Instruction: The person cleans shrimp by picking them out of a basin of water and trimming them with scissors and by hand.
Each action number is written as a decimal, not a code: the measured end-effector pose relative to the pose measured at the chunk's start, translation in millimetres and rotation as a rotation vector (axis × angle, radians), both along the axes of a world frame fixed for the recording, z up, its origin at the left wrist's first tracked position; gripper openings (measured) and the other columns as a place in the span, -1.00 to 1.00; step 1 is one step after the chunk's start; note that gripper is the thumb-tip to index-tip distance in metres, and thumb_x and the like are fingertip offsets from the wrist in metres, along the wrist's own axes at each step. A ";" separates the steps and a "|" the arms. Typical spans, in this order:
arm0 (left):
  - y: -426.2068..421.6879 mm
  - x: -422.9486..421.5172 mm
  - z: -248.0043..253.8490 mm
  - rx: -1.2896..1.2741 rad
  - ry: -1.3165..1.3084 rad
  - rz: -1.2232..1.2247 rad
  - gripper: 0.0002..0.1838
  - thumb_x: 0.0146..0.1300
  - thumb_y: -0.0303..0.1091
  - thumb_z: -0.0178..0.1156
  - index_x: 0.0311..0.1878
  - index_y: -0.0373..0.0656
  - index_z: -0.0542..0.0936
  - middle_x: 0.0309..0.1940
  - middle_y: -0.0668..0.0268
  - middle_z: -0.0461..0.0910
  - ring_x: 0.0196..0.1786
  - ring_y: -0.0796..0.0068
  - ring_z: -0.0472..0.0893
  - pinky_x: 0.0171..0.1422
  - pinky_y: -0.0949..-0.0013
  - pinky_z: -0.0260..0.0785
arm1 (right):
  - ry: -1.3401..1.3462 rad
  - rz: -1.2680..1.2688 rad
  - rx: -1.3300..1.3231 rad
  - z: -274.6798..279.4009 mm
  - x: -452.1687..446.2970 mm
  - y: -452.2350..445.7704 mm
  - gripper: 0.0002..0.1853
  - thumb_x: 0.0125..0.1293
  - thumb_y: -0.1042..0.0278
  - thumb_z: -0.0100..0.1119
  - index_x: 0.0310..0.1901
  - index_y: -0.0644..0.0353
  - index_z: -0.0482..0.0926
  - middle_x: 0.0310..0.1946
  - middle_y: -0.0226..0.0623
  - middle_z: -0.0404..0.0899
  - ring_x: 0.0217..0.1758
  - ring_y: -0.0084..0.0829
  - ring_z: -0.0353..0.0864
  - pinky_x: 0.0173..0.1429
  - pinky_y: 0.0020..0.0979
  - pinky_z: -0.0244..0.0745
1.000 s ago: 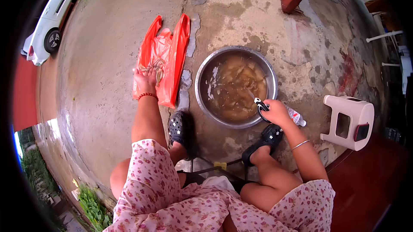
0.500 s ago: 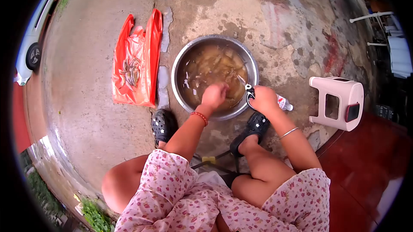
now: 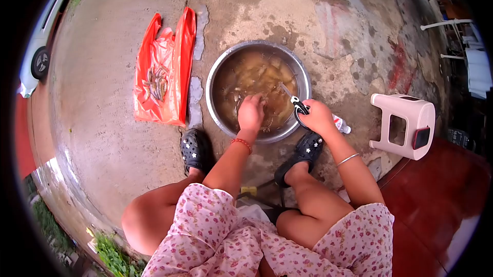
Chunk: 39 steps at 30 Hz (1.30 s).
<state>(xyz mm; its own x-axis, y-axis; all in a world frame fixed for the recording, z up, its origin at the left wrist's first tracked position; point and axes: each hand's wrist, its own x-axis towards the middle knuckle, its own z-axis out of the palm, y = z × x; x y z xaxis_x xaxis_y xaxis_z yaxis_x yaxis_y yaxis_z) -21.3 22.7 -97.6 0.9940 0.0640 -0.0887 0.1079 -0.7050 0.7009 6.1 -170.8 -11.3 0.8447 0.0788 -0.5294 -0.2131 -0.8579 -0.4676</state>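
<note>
R hand [image 3: 317,117] grips scissors [image 3: 296,102] over bowl [image 3: 209,90], prob so drips land there, w/ L hand [image 3: 250,115] bent at water [image 3: 245,75], can't tell if holding anything, & brown bits [image 3: 158,85] on red bag [image 3: 183,61] nearby.

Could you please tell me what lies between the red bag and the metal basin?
The head view shows only ground with grey patches between the red bag and metal basin.
</note>
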 end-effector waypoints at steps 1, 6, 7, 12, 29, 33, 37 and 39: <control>-2.9 -0.3 5.5 -0.092 -0.051 0.155 -0.73 0.05 -0.39 0.22 -0.14 -0.22 0.58 -0.30 0.13 0.55 -0.24 0.12 0.54 -0.12 0.21 0.39 | 0.026 -0.053 0.063 3.1 2.7 3.5 -0.69 -0.03 0.17 0.20 -0.27 0.19 0.59 -0.38 -0.09 0.58 -0.30 -0.11 0.57 -0.20 -0.23 0.46; -27.9 -16.1 37.6 -0.211 -0.019 0.333 -0.74 0.06 -0.39 0.22 -0.15 -0.23 0.58 -0.24 0.10 0.58 -0.17 0.11 0.56 -0.06 0.25 0.41 | 0.191 -0.470 0.697 8.0 -0.5 30.7 -0.41 -0.09 0.44 0.44 -0.01 0.42 0.37 -0.54 -0.30 0.58 -0.53 -0.61 0.52 -0.51 -0.55 0.38; -33.4 -22.5 42.9 -0.210 -0.058 0.327 -0.76 0.07 -0.40 0.20 -0.16 -0.22 0.57 -0.25 0.09 0.56 -0.18 0.10 0.55 -0.08 0.23 0.41 | 0.183 -0.455 0.699 7.6 -2.3 33.2 -0.41 -0.09 0.44 0.44 -0.01 0.42 0.37 -0.54 -0.30 0.58 -0.53 -0.61 0.52 -0.51 -0.55 0.38; -40.3 -29.3 55.6 -0.291 -0.055 0.070 -0.74 0.08 -0.48 0.12 -0.11 -0.23 0.52 -0.23 0.05 0.55 -0.18 0.04 0.54 -0.09 0.18 0.40 | -0.087 -0.273 0.552 7.1 -13.7 36.0 -0.58 0.01 0.50 0.33 -0.06 0.35 0.43 -0.51 -0.29 0.60 -0.49 -0.63 0.54 -0.45 -0.56 0.39; -44.5 -34.5 40.0 -0.545 0.165 -0.072 -0.39 -0.06 -0.63 0.04 0.17 -0.16 0.31 -0.32 0.01 0.51 -0.24 0.00 0.51 -0.16 0.11 0.39 | 0.041 -0.383 0.499 -18.6 -12.6 29.4 -0.62 0.01 0.63 0.22 -0.07 0.32 0.44 -0.50 -0.36 0.58 -0.48 -0.62 0.56 -0.45 -0.58 0.44; -43.2 -32.2 29.6 -0.493 0.135 -0.072 -0.37 -0.03 -0.61 0.05 0.23 -0.20 0.25 -0.26 -0.03 0.51 -0.22 -0.02 0.53 -0.14 0.11 0.41 | 0.045 -0.309 0.502 -15.2 -9.2 34.7 -0.66 0.01 0.61 0.22 -0.11 0.29 0.45 -0.51 -0.37 0.58 -0.46 -0.64 0.55 -0.42 -0.58 0.41; -40.9 -25.1 39.9 -0.584 0.047 -0.013 -0.41 -0.04 -0.64 0.09 0.17 -0.16 0.34 -0.19 0.02 0.52 -0.08 0.05 0.51 0.00 0.15 0.35 | -0.186 -0.231 0.396 -18.9 -8.5 33.1 -0.67 0.00 0.58 0.23 -0.14 0.24 0.46 -0.52 -0.33 0.59 -0.48 -0.60 0.57 -0.36 -0.53 0.43; -43.8 -26.0 36.8 -0.584 0.049 -0.008 -0.41 -0.04 -0.65 0.10 0.17 -0.20 0.34 -0.13 0.05 0.51 -0.05 0.07 0.50 0.02 0.19 0.36 | -0.224 -0.248 0.316 -16.9 -7.5 32.0 -0.69 0.00 0.57 0.23 -0.16 0.22 0.47 -0.53 -0.33 0.60 -0.48 -0.57 0.59 -0.37 -0.53 0.43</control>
